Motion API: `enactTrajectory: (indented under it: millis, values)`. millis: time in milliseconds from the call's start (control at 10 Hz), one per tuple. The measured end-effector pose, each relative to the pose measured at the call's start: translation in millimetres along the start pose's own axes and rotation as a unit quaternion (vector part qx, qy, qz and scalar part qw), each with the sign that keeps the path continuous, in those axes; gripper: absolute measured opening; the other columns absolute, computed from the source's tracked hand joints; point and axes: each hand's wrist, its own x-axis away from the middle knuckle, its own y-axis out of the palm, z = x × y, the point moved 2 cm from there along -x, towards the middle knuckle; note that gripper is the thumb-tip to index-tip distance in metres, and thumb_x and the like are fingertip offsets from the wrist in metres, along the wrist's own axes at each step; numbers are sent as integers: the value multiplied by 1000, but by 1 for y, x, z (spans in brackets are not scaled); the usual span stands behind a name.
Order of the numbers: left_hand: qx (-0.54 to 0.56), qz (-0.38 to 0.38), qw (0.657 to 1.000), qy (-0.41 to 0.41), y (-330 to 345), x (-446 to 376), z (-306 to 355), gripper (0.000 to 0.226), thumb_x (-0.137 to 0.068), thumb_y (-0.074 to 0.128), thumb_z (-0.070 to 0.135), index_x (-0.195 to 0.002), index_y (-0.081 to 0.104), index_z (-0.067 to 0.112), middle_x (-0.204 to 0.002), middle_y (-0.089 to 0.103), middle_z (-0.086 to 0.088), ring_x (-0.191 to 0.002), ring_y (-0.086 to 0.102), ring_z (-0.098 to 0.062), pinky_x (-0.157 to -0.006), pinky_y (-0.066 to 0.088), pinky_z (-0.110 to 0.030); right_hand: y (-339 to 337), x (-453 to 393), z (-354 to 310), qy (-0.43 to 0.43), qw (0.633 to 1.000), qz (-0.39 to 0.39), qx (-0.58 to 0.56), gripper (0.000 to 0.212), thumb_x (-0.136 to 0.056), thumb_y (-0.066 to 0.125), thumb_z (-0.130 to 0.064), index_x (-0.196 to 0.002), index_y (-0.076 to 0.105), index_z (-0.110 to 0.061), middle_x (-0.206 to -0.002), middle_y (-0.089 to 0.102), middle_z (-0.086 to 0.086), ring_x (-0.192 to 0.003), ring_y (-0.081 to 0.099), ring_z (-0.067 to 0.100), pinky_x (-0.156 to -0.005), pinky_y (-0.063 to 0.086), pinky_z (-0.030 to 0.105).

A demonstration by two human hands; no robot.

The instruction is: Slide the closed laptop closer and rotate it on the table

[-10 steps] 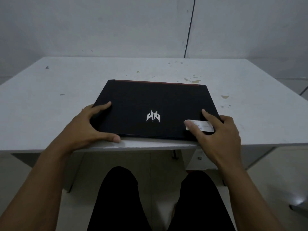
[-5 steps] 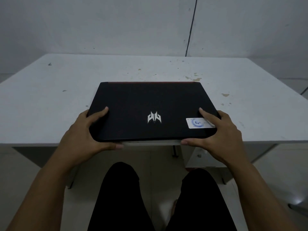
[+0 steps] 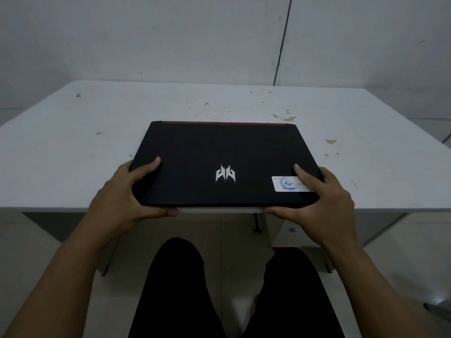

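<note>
A closed black laptop (image 3: 219, 152) with a silver logo, a red strip along its far edge and a white sticker (image 3: 288, 184) near its front right corner lies at the front edge of the white table (image 3: 73, 147). Its near edge reaches the table's front edge. My left hand (image 3: 127, 191) grips the front left corner, with the index finger on the lid and the thumb along the front edge. My right hand (image 3: 322, 198) grips the front right corner the same way, its index finger lying across part of the sticker.
The table top has small stains toward the back right (image 3: 285, 117). A pale wall with a dark vertical seam (image 3: 283, 40) stands behind the table. My legs in black trousers (image 3: 185, 289) are below the table's front edge, over a light floor.
The laptop has slid toward me and squared up with the table's front edge. Both hands shifted from resting on the lid to gripping its two front corners.
</note>
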Motion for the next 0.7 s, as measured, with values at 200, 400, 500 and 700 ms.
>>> enactTrajectory:
  millis: [200, 400, 500, 700]
  values:
    - [-3, -4, 1000, 1, 1, 1, 0, 118, -41, 89, 59, -150, 47, 46, -150, 44, 10, -130, 47, -8, -101, 42, -30, 3, 2, 7, -36, 999, 39, 7, 103, -52, 79, -81, -132, 72, -16, -130, 64, 7, -113, 65, 20, -91, 59, 40]
    - [-22, 0, 1000, -5, 2, 3, 4, 119, -41, 87, 62, -152, 44, 46, -151, 42, 10, -125, 44, -3, -95, 41, -28, 1, 3, 5, -35, 999, 37, 10, 104, -53, 77, -83, -133, 70, -17, -130, 62, 5, -114, 64, 18, -90, 58, 34]
    - [-24, -12, 1000, -15, 0, 2, 7, 121, -41, 88, 63, -152, 43, 47, -150, 41, 9, -127, 45, -5, -96, 40, -26, -1, 1, 1, -26, 999, 21, 23, 105, -50, 76, -84, -133, 69, -20, -129, 61, 2, -113, 63, 16, -87, 60, 39]
    - [-53, -55, 995, -59, -9, -5, 20, 121, -43, 66, 98, -152, 36, 52, -168, 20, -1, -155, 21, -22, -123, 22, -53, -13, -10, -14, 98, 978, -157, 98, 122, -41, 51, -106, -147, 38, -48, -163, 22, 4, -152, 21, 29, -122, 15, 60]
